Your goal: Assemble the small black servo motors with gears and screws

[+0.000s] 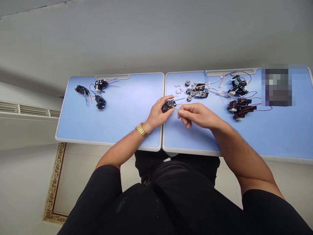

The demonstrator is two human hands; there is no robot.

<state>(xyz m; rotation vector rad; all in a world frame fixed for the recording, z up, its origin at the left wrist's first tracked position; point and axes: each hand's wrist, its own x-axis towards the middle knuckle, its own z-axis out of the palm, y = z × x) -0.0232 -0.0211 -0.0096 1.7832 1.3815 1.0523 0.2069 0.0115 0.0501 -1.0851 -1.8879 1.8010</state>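
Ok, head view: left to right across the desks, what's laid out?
black wired assembly -> silver-cased motor unit -> left hand on dark round part -> loose small metal pieces -> metal gear plate -> red-wired black assembly

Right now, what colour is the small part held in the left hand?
The small mechanical part is black with a round silver centre; the head view shows it best.

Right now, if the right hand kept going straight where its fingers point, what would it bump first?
Probably the small black motor part held in the left hand, just ahead of the right hand. Depth is hard to judge.
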